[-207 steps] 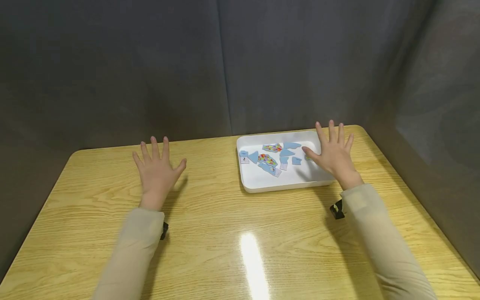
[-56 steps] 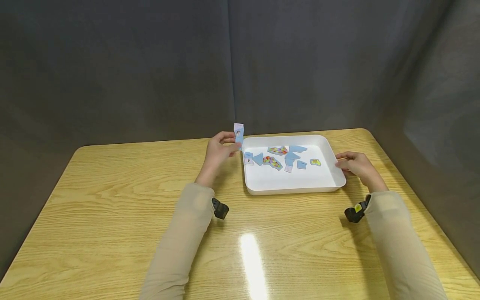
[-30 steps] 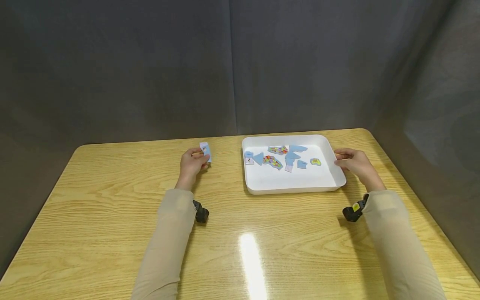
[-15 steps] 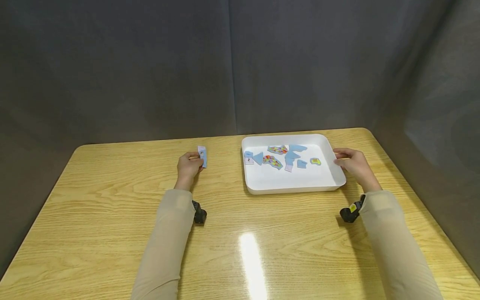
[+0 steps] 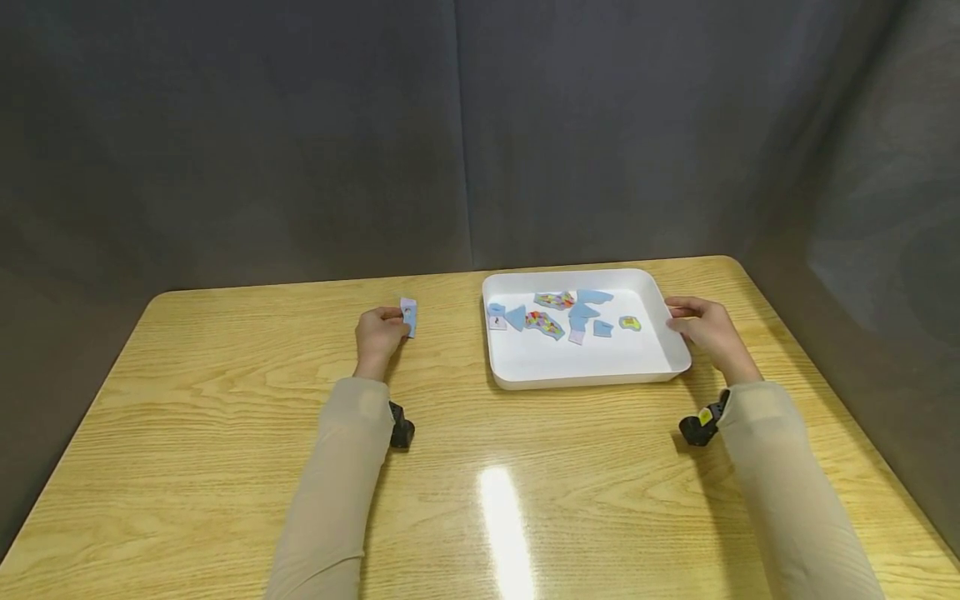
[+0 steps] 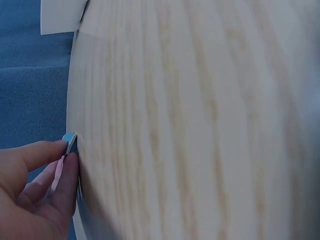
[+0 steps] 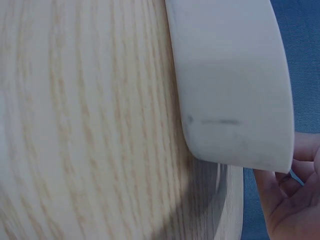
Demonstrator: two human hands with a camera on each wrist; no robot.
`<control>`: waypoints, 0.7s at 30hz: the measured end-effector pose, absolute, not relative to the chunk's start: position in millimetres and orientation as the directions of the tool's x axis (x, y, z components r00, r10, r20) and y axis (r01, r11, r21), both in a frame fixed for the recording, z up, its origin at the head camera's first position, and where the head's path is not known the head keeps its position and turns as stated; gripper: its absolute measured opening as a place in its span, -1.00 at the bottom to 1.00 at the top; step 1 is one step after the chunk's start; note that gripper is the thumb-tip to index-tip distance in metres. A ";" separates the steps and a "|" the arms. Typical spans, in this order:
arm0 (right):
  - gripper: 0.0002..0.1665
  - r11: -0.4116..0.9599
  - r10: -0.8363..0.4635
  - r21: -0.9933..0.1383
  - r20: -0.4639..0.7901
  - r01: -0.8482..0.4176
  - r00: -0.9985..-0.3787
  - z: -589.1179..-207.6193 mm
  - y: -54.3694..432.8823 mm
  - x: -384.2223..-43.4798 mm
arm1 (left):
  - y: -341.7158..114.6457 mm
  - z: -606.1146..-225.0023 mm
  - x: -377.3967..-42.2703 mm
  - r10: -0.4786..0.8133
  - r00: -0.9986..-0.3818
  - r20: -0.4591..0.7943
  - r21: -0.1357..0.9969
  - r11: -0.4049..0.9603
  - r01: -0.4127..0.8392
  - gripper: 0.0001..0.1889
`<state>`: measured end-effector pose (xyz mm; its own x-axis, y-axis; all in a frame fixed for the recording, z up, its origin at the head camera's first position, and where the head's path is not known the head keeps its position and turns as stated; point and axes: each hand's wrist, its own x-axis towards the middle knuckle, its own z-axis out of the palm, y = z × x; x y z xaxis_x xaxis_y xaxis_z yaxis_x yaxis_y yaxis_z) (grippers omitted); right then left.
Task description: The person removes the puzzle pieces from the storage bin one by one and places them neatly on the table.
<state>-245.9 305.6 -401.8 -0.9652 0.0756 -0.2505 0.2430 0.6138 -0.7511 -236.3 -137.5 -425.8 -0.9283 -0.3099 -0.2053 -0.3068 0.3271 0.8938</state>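
My left hand [image 5: 378, 337] pinches a light-blue puzzle piece [image 5: 408, 318] with a pale lilac end, near the table's back edge and left of the white tray [image 5: 585, 368]. In the left wrist view, the thumb and fingers hold the puzzle piece [image 6: 69, 142] almost edge-on. My right hand [image 5: 705, 332] is at the tray's right end, its fingertips and thumb at the rim. The right wrist view shows the right hand [image 7: 295, 205] partly hidden behind the tray wall [image 7: 235, 90]. Inside the tray lie several puzzle pieces, among them a multicoloured one [image 5: 544, 324] and a yellow-edged one [image 5: 630, 322].
A light wooden table [image 5: 480, 433] carries everything, with a bright reflection near its front. Dark curtain-like cloth [image 5: 315, 150] hangs behind and at the sides. Small black wrist cameras [image 5: 401, 427] sit below both cuffs.
My left hand has taken the blue-and-lilac piece from the tray and carried it left over the table. My right hand has moved from above the tray to its right end.
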 end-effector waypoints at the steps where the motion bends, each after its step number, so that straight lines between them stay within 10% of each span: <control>1: -0.39 0.613 0.077 -0.752 -0.249 0.243 -0.965 -402.0 305.4 -246.0 | -136.9 -425.8 -236.5 -0.314 -0.928 -0.198 0.888 0.344 -0.306 -0.63; 21: -0.40 0.616 0.084 -0.748 -0.249 0.247 -0.965 -404.1 306.5 -246.2 | -136.8 -428.3 -236.4 -0.367 -0.915 -0.167 0.886 0.351 -0.303 -0.67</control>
